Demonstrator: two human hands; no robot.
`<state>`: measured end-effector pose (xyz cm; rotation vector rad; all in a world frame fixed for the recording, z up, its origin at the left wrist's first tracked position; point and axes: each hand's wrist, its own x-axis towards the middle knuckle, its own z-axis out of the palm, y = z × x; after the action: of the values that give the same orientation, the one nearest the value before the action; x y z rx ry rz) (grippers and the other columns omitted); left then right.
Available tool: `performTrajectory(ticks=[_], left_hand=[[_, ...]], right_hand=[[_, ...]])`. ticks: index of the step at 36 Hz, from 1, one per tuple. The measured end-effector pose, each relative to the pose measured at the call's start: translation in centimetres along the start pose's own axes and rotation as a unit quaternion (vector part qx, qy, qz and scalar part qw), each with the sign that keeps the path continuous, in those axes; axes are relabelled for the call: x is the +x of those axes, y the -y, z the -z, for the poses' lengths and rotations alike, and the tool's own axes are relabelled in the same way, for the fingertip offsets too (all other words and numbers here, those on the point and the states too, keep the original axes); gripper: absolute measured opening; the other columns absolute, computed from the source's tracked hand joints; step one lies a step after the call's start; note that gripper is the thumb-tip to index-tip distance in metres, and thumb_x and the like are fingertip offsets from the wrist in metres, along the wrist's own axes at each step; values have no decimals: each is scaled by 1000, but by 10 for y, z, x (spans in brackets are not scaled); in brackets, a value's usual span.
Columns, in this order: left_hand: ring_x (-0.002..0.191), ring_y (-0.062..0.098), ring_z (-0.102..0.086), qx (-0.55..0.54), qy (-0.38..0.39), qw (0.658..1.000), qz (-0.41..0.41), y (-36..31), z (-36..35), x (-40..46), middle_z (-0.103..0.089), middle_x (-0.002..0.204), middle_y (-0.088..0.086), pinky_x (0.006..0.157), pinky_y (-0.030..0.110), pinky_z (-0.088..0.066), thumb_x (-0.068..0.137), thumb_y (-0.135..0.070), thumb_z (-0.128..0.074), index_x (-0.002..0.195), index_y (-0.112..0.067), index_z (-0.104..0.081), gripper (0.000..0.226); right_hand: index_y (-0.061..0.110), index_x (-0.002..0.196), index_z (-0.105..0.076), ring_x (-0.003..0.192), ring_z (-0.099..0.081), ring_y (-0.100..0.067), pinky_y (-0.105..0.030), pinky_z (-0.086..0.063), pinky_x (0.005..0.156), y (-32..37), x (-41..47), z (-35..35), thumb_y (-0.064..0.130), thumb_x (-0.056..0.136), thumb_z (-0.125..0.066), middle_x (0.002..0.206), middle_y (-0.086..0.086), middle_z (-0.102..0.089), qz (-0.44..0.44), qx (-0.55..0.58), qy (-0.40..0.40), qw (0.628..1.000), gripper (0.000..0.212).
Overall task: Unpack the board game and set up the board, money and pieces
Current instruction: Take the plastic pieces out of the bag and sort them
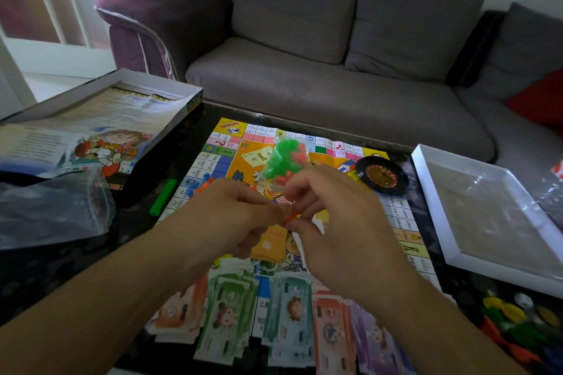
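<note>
The colourful game board (219, 158) lies flat on the dark table. Above its middle, my left hand (231, 216) and my right hand (329, 210) both pinch the lower end of a small clear bag of green and orange plastic pieces (281, 158), which stands upward from my fingers. Several stacks of paper money (283, 323) in orange, green, teal, red and purple lie in a row along the board's near edge. A black roulette wheel (382, 175) sits on the board's far right. Small blue and orange pieces (199, 184) lie left of my hands.
The open box half (185, 100) with a printed sheet stands at the left, an empty clear bag (51, 210) before it. A white box tray (432, 207) lies at the right. Coloured tokens (515, 326) sit at the near right. A green stick (163, 196) lies beside the board. A grey sofa (335, 70) is behind.
</note>
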<state>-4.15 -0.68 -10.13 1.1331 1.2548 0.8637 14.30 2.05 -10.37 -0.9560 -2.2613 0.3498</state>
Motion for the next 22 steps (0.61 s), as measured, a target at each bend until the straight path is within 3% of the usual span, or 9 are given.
performTrajectory(ticks=[3, 5, 7, 11, 13, 15, 18, 22], left_hand=[[51, 14, -17, -92, 28, 995, 18, 0, -3, 0, -21, 60, -2, 47, 25, -19, 93, -23, -71, 59, -16, -55, 38], [51, 12, -18, -132, 29, 991, 16, 1, -6, 1, -20, 62, -3, 46, 24, -19, 94, -21, -70, 58, -19, -62, 37], [52, 12, -19, -137, 11, 991, 3, 2, -8, 3, -21, 62, -3, 45, 24, -20, 95, -19, -70, 67, -17, -75, 28], [51, 14, -20, -112, -19, 993, -24, 5, -10, 5, -23, 61, -1, 47, 26, -22, 93, -18, -74, 72, -16, -77, 22], [51, 15, -21, -100, -10, 994, -31, 5, -11, 3, -23, 60, 0, 46, 26, -24, 93, -20, -74, 75, -14, -79, 20], [52, 15, -21, -88, 4, 995, -38, 3, -11, 3, -22, 62, 1, 47, 26, -27, 95, -24, -71, 74, -17, -79, 24], [56, 14, -28, -121, 43, 991, -22, 0, -12, 5, -28, 68, 1, 50, 27, -32, 99, -24, -66, 78, -19, -77, 24], [62, 18, -50, -160, 89, 983, -5, 1, -9, 8, -53, 79, 13, 54, 29, -47, 95, -1, -63, 103, -3, -78, 17]], right_hand=[[18, 115, -71, 91, -66, -5, -22, -56, 77, -2, 0, 0, -1, 82, -85, 106, 10, -64, 1, 46, -47, 998, 40], [16, 115, -73, 93, -68, -7, -24, -58, 79, -3, 1, 0, -2, 83, -84, 108, 7, -66, 2, 64, -66, 996, 38], [15, 114, -75, 94, -67, -7, -26, -57, 81, -4, 2, 0, 0, 85, -83, 110, 7, -67, 12, 43, -68, 997, 34], [18, 108, -75, 96, -59, 0, -26, -51, 98, -3, 0, -2, 6, 88, -82, 104, 10, -70, 30, -27, -56, 998, 24], [20, 107, -76, 91, -53, 6, -12, -42, 90, -3, -1, -1, 4, 87, -82, 101, 12, -68, 24, -37, -48, 998, 26], [20, 105, -77, 87, -53, 8, -7, -39, 81, -4, 0, 1, 1, 86, -81, 97, 15, -66, 16, -24, -45, 999, 28], [23, 103, -78, 90, -63, 0, -12, -48, 76, -4, 2, 4, 2, 87, -82, 95, 18, -68, -21, 18, -63, 998, 27], [30, 94, -77, 90, -69, -11, -29, -57, 76, -8, 4, 7, 8, 87, -83, 91, 14, -72, -126, 109, -73, 983, 23]])
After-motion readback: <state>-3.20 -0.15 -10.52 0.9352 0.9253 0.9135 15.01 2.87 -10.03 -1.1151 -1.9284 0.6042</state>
